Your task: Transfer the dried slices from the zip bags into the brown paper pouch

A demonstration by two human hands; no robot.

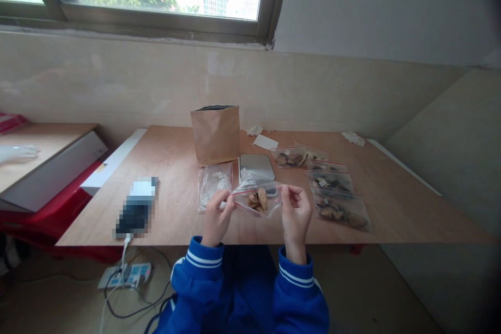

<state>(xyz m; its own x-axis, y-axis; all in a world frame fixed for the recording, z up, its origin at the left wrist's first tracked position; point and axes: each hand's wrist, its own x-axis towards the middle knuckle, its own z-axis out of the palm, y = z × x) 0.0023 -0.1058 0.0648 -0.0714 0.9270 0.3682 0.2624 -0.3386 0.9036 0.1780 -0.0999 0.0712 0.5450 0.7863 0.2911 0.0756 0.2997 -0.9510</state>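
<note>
Between my two hands a clear zip bag (274,204) is stretched above the table's front part, with several brown dried pieces (258,199) inside. My left hand (217,218) pinches its left corner by the red seal line. On the other side my right hand (296,215) pinches the top right corner between thumb and fingers. Behind the bag lies a flat scale (257,166), its front partly covered by the bag. A pile of clear plastic bags (213,182) lies just past my left hand. Whether the zip is closed along its length I cannot tell.
A brown paper bag (216,135) stands upright at the back. Several filled zip bags (340,209) lie to the right. On the left is a blurred-out phone-like object (136,209) with a white cable running to a power strip (133,274) below the table.
</note>
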